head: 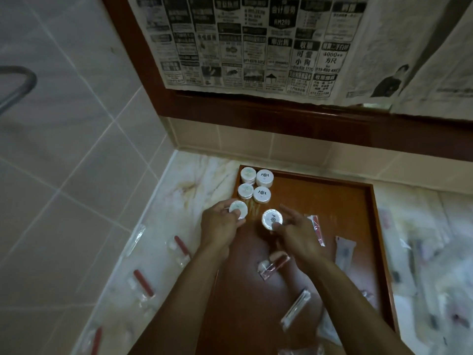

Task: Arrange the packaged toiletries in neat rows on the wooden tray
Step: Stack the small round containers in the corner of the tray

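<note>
White round toiletry packs are pinched, one in the left hand [220, 224] and one in the right hand [297, 234], over the wooden tray [332, 213]; four stacked packs [256, 187] sit just beyond the fingers.

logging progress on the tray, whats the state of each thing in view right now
wooden tray: flat on the marble counter, partly filled
four round packs: set two by two in the tray's far left corner
left hand: holds a round pack at the tray's left edge
right hand: holds a round pack over the tray
sachets: loose, unsorted on the tray
</note>
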